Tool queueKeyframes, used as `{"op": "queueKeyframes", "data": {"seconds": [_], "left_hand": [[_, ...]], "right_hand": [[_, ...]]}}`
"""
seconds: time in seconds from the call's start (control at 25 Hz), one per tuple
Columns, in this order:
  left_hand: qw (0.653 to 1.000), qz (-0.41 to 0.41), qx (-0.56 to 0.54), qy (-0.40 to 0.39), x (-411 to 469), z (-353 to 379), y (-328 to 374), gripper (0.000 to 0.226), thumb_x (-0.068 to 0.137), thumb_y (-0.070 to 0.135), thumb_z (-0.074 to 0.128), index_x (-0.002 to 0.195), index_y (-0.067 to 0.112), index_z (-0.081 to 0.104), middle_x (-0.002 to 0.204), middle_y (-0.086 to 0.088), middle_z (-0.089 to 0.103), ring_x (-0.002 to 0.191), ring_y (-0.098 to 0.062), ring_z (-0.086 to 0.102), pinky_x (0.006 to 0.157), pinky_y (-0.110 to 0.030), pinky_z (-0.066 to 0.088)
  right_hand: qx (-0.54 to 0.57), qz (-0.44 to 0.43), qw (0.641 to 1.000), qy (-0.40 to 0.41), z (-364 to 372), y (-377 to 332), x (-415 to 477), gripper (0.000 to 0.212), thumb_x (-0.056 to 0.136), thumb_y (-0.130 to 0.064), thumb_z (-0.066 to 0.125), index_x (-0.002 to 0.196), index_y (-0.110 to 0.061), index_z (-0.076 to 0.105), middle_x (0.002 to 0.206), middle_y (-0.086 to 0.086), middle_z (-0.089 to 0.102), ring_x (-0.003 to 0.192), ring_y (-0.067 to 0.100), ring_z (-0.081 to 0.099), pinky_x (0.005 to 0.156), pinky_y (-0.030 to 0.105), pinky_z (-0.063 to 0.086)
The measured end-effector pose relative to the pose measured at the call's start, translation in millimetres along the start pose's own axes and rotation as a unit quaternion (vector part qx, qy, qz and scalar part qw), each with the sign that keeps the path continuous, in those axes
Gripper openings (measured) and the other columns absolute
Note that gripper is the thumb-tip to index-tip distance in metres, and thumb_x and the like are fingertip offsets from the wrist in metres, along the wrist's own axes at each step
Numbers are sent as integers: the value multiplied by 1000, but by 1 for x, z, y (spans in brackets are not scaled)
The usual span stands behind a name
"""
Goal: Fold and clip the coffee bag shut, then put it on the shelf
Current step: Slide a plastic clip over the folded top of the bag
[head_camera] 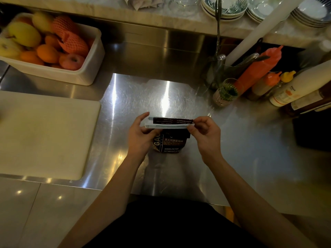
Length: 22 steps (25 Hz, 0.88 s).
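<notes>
A dark coffee bag [172, 143] with white print stands upright on the steel counter [232, 149] in front of me. Its top is folded over, and a long white bar clip [168, 125] lies across the fold. My left hand [141, 135] grips the clip's left end and the bag's upper left side. My right hand [206, 135] pinches the right end of the clip and the folded top between thumb and fingers. The bag's upper part is hidden under the clip and my fingers.
A white cutting board [43, 133] lies at the left. Behind it stands a white tub of fruit [89, 68]. Squeeze bottles [259, 68] and a glass of herbs [226, 93] crowd the right. Stacked bowls [224, 9] sit on the marble ledge [179, 20] at the back.
</notes>
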<state>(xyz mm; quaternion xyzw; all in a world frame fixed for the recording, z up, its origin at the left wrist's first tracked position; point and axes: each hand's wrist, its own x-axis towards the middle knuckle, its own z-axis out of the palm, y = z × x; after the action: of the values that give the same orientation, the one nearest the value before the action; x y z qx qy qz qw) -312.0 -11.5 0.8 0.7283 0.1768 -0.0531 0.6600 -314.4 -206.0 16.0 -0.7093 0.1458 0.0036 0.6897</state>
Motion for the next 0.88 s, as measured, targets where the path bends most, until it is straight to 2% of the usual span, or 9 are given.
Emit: {"op": "queueKeyframes", "data": {"seconds": [0.08, 0.16, 0.32, 0.52, 0.68, 0.76, 0.88], "left_hand": [[1000, -3, -3, 3, 2, 0, -2, 40, 77, 6, 77, 114, 14, 65, 96, 4, 75, 91, -7, 72, 87, -36, 59], [1000, 1, -7, -2, 1, 1, -3, 32, 77, 6, 77, 107, 9, 68, 95, -5, 76, 91, -13, 74, 87, -41, 59], [1000, 9, -21, -12, -2, 1, -1, 43, 77, 4, 77, 116, 10, 62, 85, 9, 77, 88, -6, 73, 81, -28, 59], [999, 30, -12, -11, 1, 0, -5, 28, 75, 8, 80, 99, 7, 64, 89, -6, 73, 83, -13, 72, 78, -35, 60], [999, 39, 4, -18, 2, 2, -3, 27, 74, 12, 81, 91, 5, 62, 82, -6, 71, 76, -10, 70, 69, -30, 59], [999, 35, 3, -20, 2, 3, -2, 28, 74, 13, 81, 91, 4, 60, 84, -5, 72, 78, -9, 72, 71, -28, 60], [999, 19, -11, -36, 0, 3, -2, 29, 76, 12, 79, 98, 5, 60, 93, -4, 74, 88, -10, 73, 80, -29, 60]], "right_hand": [[-5, -1, 1000, 4, 3, 3, -1, 23, 83, 1, 70, 88, -19, 60, 87, 13, 72, 79, 18, 70, 73, 29, 57], [-11, -1, 1000, 9, 3, 5, -1, 23, 83, 0, 70, 88, -21, 60, 89, 15, 72, 80, 21, 70, 74, 33, 58], [-24, -6, 1000, -3, 2, 5, 0, 20, 86, -1, 68, 96, -17, 62, 95, 17, 72, 86, 23, 71, 75, 33, 59], [-35, 1, 999, -27, 4, 5, 2, 20, 87, -1, 66, 106, -9, 65, 102, 13, 72, 96, 23, 72, 86, 41, 60], [-53, -1, 998, -31, 5, 5, 2, 19, 86, -3, 67, 101, -14, 67, 101, 13, 72, 96, 22, 72, 87, 45, 60], [-62, -6, 998, -16, 7, 5, 2, 20, 86, -2, 68, 95, -19, 67, 98, 12, 72, 93, 23, 72, 85, 47, 60], [-76, -9, 997, -4, 8, 7, 3, 17, 84, -3, 69, 93, -18, 67, 94, 10, 72, 91, 23, 72, 83, 48, 60]]}}
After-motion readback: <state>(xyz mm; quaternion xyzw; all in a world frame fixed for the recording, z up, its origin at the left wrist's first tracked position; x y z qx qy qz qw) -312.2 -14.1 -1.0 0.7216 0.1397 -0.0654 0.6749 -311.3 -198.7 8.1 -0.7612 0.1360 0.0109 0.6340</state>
